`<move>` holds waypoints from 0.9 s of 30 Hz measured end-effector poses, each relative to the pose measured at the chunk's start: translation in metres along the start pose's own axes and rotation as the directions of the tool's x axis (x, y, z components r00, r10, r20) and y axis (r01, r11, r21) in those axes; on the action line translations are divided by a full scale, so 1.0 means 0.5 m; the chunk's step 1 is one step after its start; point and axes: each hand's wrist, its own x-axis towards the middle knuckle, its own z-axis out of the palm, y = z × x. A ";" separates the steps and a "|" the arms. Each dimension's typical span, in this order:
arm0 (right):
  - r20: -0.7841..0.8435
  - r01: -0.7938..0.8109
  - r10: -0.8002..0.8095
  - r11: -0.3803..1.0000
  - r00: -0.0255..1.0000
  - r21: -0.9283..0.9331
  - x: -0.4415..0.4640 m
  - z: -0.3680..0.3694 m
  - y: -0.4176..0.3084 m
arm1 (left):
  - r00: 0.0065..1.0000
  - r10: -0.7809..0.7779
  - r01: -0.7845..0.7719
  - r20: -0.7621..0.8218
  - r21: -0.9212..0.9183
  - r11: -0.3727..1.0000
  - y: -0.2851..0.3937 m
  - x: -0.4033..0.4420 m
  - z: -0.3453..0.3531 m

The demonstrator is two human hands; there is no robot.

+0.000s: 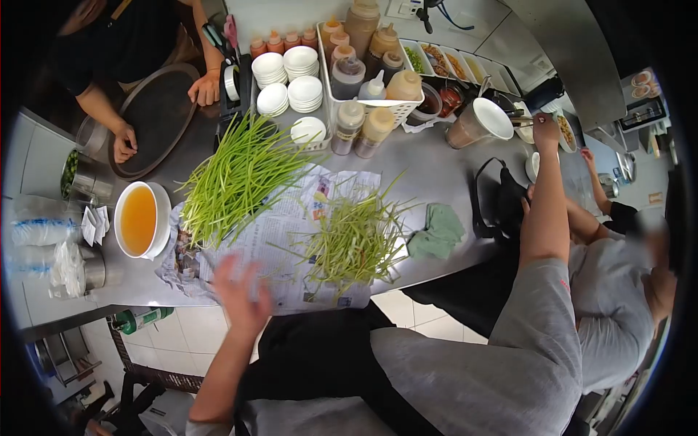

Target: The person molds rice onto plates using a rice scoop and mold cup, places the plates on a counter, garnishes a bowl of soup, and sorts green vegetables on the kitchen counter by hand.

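My left hand (243, 294) is over the near edge of the newspaper (280, 251), fingers apart and blurred, with nothing visible in it. On the paper, a large bunch of long green chives (236, 182) lies to the left. A looser pile of thinner, paler stalks and trimmings (356, 240) lies to the right. My right arm is stretched far across the counter. Its hand (545, 132) is closed beside the food containers at the back right; a thin handle shows next to it, but what it grips is unclear.
A bowl of orange broth (139, 219) stands left of the newspaper. Stacked white dishes (270, 69) and a white basket of sauce bottles (385, 109) line the back. A green cloth (436, 231) and black bag (498, 200) lie right. Co-workers stand across (145, 43) and at right (618, 298).
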 end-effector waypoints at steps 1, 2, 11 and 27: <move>-0.006 0.001 -0.001 1.000 1.000 0.013 0.020 0.021 0.016 | 0.984 0.149 -0.135 0.095 -0.142 0.981 0.050 0.031 0.035; 0.024 0.044 -0.045 0.998 0.999 0.043 0.037 0.048 0.032 | 0.923 0.325 -0.266 0.204 -0.268 0.926 0.105 0.077 0.068; 0.013 0.086 -0.087 0.994 0.996 0.072 0.102 0.005 -0.034 | 0.592 0.706 -0.668 0.389 -0.252 0.700 0.382 0.150 0.441; 0.330 0.347 -0.411 0.907 0.850 0.238 0.120 -0.050 -0.372 | 0.908 0.310 -0.281 0.284 -0.138 0.950 0.192 0.189 0.171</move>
